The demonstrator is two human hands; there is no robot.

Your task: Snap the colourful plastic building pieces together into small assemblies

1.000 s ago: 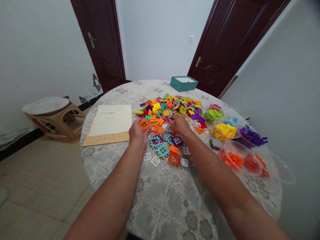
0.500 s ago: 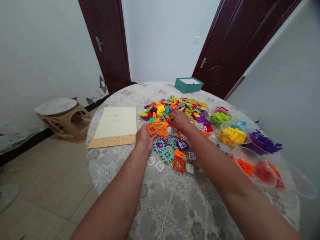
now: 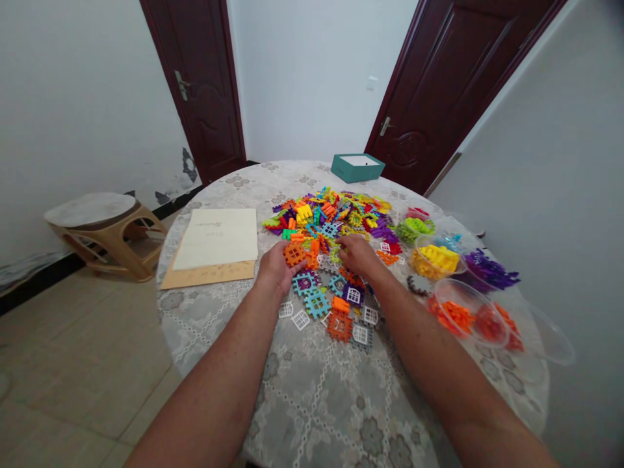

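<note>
My left hand (image 3: 275, 268) is closed on an orange square building block (image 3: 294, 254) with a grid of holes, held at the left side of a colourful pile of plastic blocks (image 3: 336, 211). My right hand (image 3: 358, 254) reaches into the near side of the pile, its fingers bent downward; whatever they pinch is hidden. Between and below the hands lie light blue square blocks (image 3: 317, 303), an orange square block (image 3: 339, 326) and white window pieces (image 3: 301, 319).
On the right stand clear tubs of sorted pieces, among them a tub of yellow blocks (image 3: 436, 261) and an orange one (image 3: 457, 317). Loose purple pieces (image 3: 492, 268) lie beside them. Paper sheets (image 3: 217, 237) rest at left, and a green box (image 3: 357, 169) sits at the back.
My right hand has drawn back slightly toward me from deeper in the pile, uncovering a light blue block. My left hand still holds the orange block. The view has shifted slightly.
</note>
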